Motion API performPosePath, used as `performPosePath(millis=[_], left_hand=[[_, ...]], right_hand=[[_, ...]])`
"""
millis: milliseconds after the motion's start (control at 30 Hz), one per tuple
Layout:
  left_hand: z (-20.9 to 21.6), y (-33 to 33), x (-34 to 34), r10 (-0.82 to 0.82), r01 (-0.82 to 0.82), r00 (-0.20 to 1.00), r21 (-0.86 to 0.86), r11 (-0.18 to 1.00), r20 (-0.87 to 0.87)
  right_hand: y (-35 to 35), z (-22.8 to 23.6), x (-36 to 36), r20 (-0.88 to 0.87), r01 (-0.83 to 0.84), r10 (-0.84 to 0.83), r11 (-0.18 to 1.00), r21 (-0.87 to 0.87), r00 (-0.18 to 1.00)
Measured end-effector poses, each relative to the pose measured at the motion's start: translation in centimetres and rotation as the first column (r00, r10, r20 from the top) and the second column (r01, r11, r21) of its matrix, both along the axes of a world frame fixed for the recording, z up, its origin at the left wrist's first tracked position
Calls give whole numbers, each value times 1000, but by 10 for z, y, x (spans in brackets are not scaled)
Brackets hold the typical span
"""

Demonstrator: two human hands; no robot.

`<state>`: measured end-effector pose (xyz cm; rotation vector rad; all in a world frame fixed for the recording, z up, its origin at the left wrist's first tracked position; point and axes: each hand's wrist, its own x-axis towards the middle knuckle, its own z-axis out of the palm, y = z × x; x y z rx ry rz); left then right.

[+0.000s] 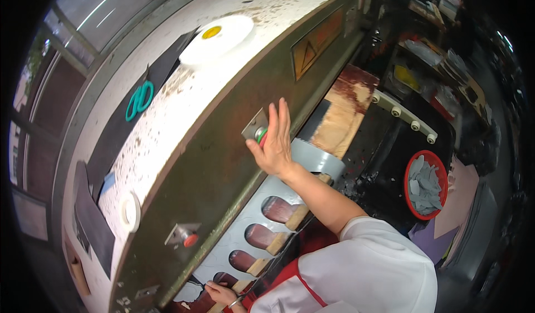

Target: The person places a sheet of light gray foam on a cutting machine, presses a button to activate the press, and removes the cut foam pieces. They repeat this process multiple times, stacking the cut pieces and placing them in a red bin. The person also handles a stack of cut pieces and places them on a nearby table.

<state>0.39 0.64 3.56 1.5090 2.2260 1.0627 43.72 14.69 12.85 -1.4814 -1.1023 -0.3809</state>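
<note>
- Nearest the camera, the right hand lies flat against the press front, grip open and fingers spread, palm over a green push button on its metal plate.
- Left hand, low in view, pinches the edge of a grey sheet with shoe-sole-shaped cutouts, lying under the press head.
- A red button sits further left on the same front.
- Green scissors and a white tape roll rest on top of the machine.
- A red basket of grey cut pieces stands at right.
</note>
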Motion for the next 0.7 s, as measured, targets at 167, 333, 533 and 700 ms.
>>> performPosePath(millis=[167,333,533,700], left_hand=[[2,33,-13,-42,44,999,88,995,-22],[31,16,0,-17,11,991,-48,999,-131],[34,-5,24,44,-43,999,-69,997,15],[28,-40,26,23,-23,999,4,1000,32]], right_hand=[[-17,-13,11,3,-57,58,991,-123,998],[-62,-66,59,-278,-64,-110,832,-551,954],[-70,-105,74,-366,-40,-258,768,-639,894],[-122,-99,63,-307,-34,-188,804,-594,933]])
